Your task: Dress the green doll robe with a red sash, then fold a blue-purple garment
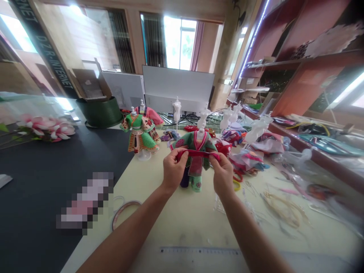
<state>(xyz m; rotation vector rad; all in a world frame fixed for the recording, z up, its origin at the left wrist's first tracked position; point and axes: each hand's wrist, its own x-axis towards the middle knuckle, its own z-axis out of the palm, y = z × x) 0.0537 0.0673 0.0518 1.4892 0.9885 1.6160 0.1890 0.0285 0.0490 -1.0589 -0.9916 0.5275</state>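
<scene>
My left hand and my right hand pinch the two ends of a narrow red fabric band, holding it across the front of a small green embroidered costume. The costume is on a white miniature dress form, and its long pink-and-green skirt hangs below my hands. My fingers hide part of the waist. Behind it, to the left, stands a second dressed form in a green, pink and orange costume.
Several bare white dress forms stand behind, among heaped fabric scraps. The cream tabletop holds gold wire, a tape roll and a ruler. A black table lies left, with pink artificial flowers. Shelves stand right.
</scene>
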